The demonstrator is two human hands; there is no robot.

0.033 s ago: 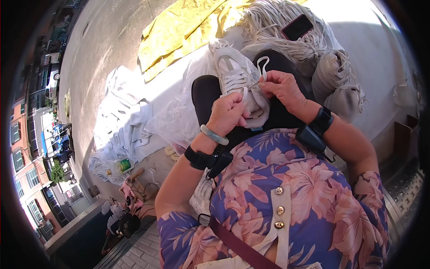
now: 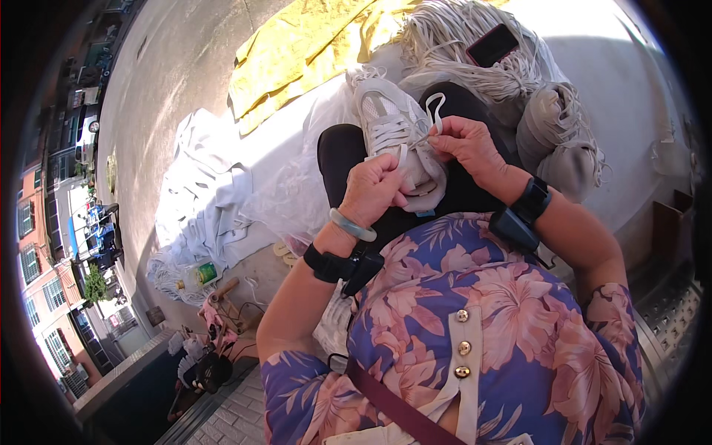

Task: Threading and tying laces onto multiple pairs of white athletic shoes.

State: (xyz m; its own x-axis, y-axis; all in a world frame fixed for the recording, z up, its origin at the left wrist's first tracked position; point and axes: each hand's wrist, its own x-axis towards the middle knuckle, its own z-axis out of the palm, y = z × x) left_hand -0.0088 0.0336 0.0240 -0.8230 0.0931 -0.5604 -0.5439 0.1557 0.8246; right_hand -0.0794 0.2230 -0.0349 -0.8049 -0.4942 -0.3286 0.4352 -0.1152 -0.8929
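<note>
A pale sneaker [image 2: 377, 111] lies between my dark-trousered knees, its toe pointing away from me. A flat white shoelace [image 2: 391, 136] crosses its tongue in several rows. My left hand [image 2: 373, 187] is closed near the shoe's collar, and a short piece of lace stands up from its pinched fingertips. On the other side of the opening, my right hand [image 2: 472, 152] pinches the lace between thumb and forefinger. From that pinch a lace loop [image 2: 437, 110] rises over my right knee. The lace's exact path between the two hands is partly covered by my fingers.
Bundled white laces [image 2: 445, 44] lie at the far right with a phone [image 2: 492, 45] on top; rolled lace bundles [image 2: 552, 122] sit nearer. A yellow cloth [image 2: 297, 63] spreads ahead. White fabric pieces [image 2: 196, 182], clear plastic [image 2: 285, 185] and a bottle [image 2: 200, 275] are at left.
</note>
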